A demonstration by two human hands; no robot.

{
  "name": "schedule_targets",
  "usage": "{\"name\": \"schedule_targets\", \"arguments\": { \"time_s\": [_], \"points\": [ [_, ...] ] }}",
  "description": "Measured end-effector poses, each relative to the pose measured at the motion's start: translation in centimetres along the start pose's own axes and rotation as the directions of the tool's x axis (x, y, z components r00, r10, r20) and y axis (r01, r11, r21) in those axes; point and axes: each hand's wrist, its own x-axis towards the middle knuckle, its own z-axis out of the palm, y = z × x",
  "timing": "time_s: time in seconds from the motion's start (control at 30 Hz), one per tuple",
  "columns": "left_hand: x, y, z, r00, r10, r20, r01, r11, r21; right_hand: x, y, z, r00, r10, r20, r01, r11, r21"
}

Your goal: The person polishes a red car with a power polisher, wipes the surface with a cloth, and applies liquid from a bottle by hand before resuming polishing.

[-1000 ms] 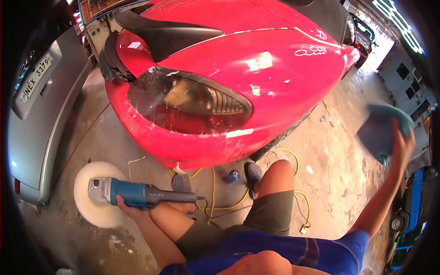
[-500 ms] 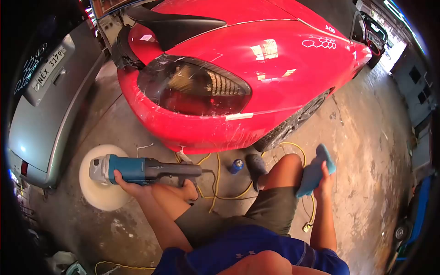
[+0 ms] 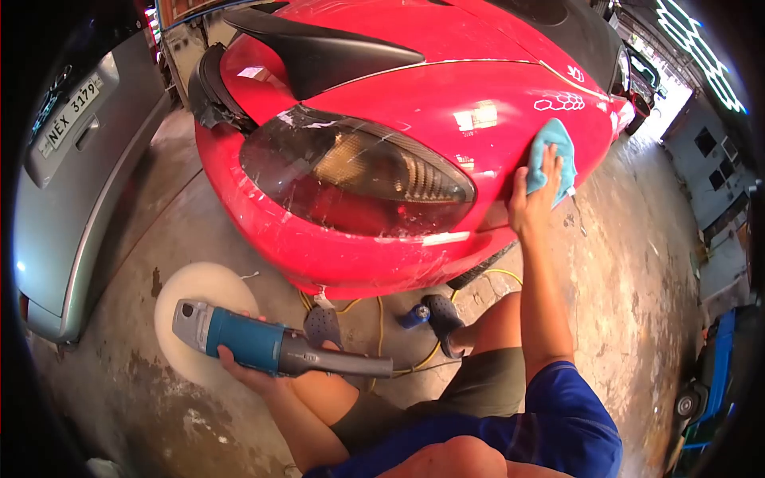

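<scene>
In my left hand [image 3: 245, 373] is a teal and grey car polisher [image 3: 251, 341], gripped around its body near my left thigh. Its wide cream pad [image 3: 187, 358] faces down towards the concrete. My right hand [image 3: 534, 203] reaches forward and presses a light blue microfiber cloth [image 3: 560, 142] on the side of the red car [image 3: 502, 131]. The fingers rest over the cloth, which covers part of the red paint below the white hexagon decals. Left of the cloth, the car's dark tail light [image 3: 351, 163] shows dusty white smears.
A silver vehicle [image 3: 96, 159] stands close on the left. Yellow extension cord [image 3: 380, 319] and a dark cable run over the floor near my feet. A blue can [image 3: 415, 315] lies beside my shoe [image 3: 445, 321]. Something blue [image 3: 721, 358] stands at the far right.
My right hand has moved from beside my knee up to the car, bringing the cloth onto the paint. The polisher has tilted slightly and shifted down and right in view.
</scene>
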Motion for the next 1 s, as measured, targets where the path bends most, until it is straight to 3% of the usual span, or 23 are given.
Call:
{"name": "schedule_targets", "arguments": {
  "time_s": [0.07, 0.17, 0.47, 0.57, 0.67, 0.87, 1.0],
  "points": [
    [0.0, 0.3, -0.3, 1.000, 0.010, 0.025, -0.010, 1.000, -0.002, -0.2, -4.3, 1.0, 0.994, -0.100, 0.035, 0.101, 0.995, -0.018],
    [-0.2, 0.9, 0.4, 0.995, -0.019, 0.102, 0.021, 1.000, -0.013, 0.1, -10.3, 2.0, 0.990, -0.119, 0.081, 0.122, 0.992, -0.040],
    [-0.4, -0.3, 2.1, 0.999, -0.018, -0.030, 0.020, 0.998, 0.060, 1.2, -21.3, 3.6, 0.904, -0.290, 0.314, 0.292, 0.955, 0.041],
    [-1.0, -0.7, 3.5, 0.995, 0.023, -0.093, -0.011, 0.992, 0.129, 3.8, -20.0, 1.8, 0.854, -0.349, 0.386, 0.325, 0.937, 0.128],
    [-0.7, -0.9, 1.9, 0.996, -0.093, -0.010, 0.094, 0.994, 0.052, 3.2, -16.6, 2.4, 0.835, -0.512, 0.202, 0.514, 0.857, 0.046],
    [-1.2, -1.3, 2.0, 0.995, -0.101, 0.020, 0.099, 0.991, 0.084, -1.0, -10.5, -0.7, 0.850, -0.406, 0.336, 0.414, 0.909, 0.049],
    [-1.6, -1.6, 3.0, 0.999, -0.036, -0.018, 0.038, 0.990, 0.134, -5.9, -4.9, -0.9, 0.909, -0.309, 0.280, 0.317, 0.948, 0.017]
  ]
}}
